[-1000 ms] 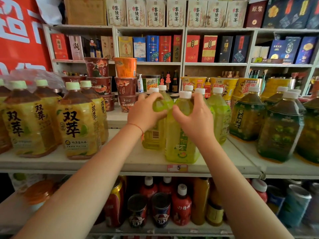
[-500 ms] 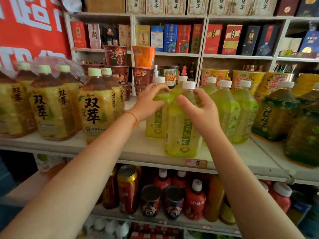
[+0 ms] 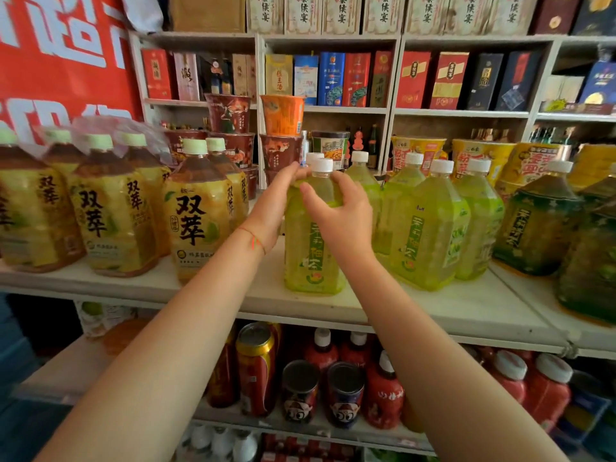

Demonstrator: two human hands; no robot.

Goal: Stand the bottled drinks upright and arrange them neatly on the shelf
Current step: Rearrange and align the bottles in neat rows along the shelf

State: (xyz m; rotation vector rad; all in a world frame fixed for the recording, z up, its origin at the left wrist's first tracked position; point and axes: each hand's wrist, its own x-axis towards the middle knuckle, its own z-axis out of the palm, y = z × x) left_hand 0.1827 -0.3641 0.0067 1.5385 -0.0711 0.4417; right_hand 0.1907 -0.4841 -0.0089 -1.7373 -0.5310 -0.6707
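Front green bottle point(image 3: 313, 235) upright on the white shelf point(image 3: 213, 296), near the front edge, at about the centre of the view. White cap point(image 3: 322, 165) on top, label facing forward.

Left hand point(image 3: 273, 208) at 9 o'clock of that bottle, palm against its shoulder, fingers curled round the far side just under the cap. Red string point(image 3: 253, 240) round the left wrist. Right hand point(image 3: 340, 215) at 3 o'clock of the same bottle, fingers wrapped over the front of the shoulder, thumb stretched toward 12 o'clock. Both hands holding the one bottle, gripped from either side.

Directly behind, at 12 o'clock, another white cap point(image 3: 314, 157) just showing; body of that bottle hidden. At 3 o'clock, more green bottles point(image 3: 430, 228) standing upright, close together, a gap between them and the held one. Farther toward 3 o'clock, dark green bottles point(image 3: 536, 225), also upright.

At 9 o'clock, yellow bottles point(image 3: 200, 211) with pale green caps, upright, the nearest just beside the left wrist; several farther left under clear plastic wrap point(image 3: 100, 128).

At 12 o'clock, noodle cups point(image 3: 281, 116) stacked behind the bottles. At 6 o'clock, on the lower shelf, cans point(image 3: 256, 368) and red bottles point(image 3: 383, 391).
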